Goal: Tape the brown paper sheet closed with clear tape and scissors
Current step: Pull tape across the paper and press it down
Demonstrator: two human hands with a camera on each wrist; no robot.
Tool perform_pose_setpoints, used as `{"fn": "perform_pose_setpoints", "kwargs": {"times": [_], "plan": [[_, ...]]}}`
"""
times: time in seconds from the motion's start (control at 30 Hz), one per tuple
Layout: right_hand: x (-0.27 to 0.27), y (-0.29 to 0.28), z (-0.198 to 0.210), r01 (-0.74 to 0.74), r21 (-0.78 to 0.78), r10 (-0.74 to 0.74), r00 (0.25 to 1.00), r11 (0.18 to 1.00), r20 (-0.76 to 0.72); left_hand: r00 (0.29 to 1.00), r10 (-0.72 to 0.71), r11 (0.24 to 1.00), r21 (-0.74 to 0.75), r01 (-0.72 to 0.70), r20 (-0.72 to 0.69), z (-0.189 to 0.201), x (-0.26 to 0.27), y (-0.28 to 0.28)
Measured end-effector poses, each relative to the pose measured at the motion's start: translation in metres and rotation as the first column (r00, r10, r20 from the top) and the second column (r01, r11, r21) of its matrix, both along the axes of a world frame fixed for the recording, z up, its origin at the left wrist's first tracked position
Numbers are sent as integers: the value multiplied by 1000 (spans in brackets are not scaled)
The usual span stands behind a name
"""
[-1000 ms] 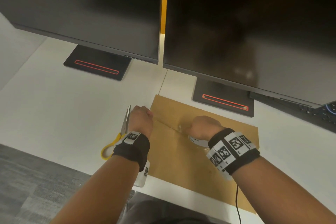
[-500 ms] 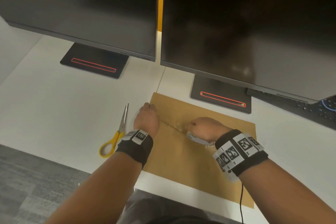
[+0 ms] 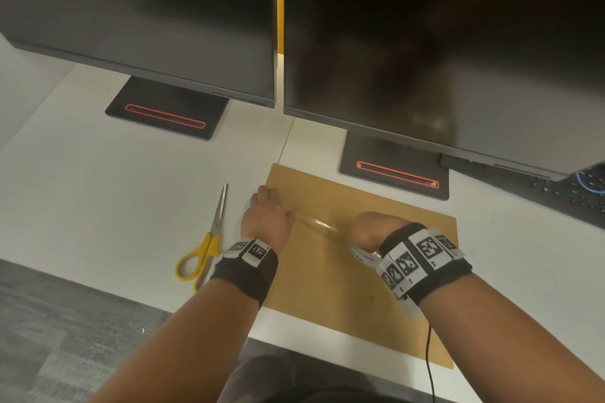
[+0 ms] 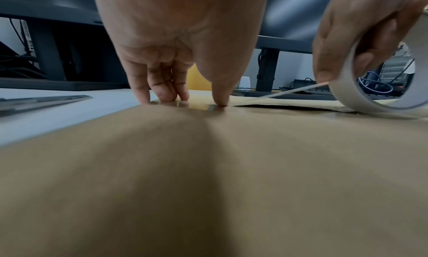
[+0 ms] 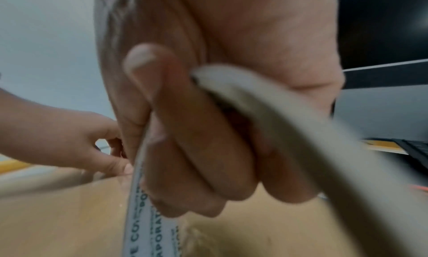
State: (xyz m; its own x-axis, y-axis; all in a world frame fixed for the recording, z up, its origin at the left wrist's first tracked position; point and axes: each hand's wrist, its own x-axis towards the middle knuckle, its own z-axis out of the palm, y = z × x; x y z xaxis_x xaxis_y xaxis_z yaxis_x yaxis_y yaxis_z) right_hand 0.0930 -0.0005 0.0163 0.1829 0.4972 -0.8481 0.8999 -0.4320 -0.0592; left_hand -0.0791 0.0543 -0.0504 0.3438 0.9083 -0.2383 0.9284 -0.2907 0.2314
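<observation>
A brown paper sheet [image 3: 343,291] lies flat on the white desk. My left hand [image 3: 266,219] is at its left edge. In the left wrist view its fingertips [image 4: 162,94] and thumb press the end of a clear tape strip [image 4: 296,91] onto the paper [image 4: 208,169]. My right hand [image 3: 370,229] grips the tape roll [image 3: 363,255], fingers curled through its core [image 5: 301,132]. The roll stands on the paper [image 4: 361,99] to the right. The strip [image 3: 317,224] stretches between my hands. Yellow-handled scissors [image 3: 209,239] lie shut on the desk, left of my left hand.
Two dark monitors [image 3: 425,42] on black stands [image 3: 393,173] fill the back of the desk. A black keyboard [image 3: 556,193] sits at the far right. A thin black cable [image 3: 429,363] hangs from my right wrist. Grey carpet [image 3: 65,337] shows below the desk's front edge.
Both hands stay at the seam with the strip stretched between them. My left hand has shifted slightly right, away from the scissors.
</observation>
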Motion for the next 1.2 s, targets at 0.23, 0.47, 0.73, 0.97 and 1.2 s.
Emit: {"fn": "perform_pose_setpoints", "kwargs": {"times": [0.23, 0.47, 0.73, 0.97, 1.2], "plan": [[-5, -2, -2, -3, -6, 3, 999, 1000, 50, 982, -124, 991, 37, 131, -143, -1, 14, -6], [13, -11, 6, 200, 97, -198, 980, 975, -34, 990, -142, 989, -39, 142, 7, -14, 17, -6], [18, -21, 11, 239, 65, -221, 953, 969, -209, 993, -117, 992, -36, 117, 25, -14, 18, -10], [17, -20, -2, 129, 35, -128, 991, 991, -26, 990, -132, 991, -6, 132, -50, -10, 20, -14], [10, -21, -3, 18, 46, -23, 993, 999, 120, 988, -130, 991, -42, 127, -87, -5, 23, -16]]}}
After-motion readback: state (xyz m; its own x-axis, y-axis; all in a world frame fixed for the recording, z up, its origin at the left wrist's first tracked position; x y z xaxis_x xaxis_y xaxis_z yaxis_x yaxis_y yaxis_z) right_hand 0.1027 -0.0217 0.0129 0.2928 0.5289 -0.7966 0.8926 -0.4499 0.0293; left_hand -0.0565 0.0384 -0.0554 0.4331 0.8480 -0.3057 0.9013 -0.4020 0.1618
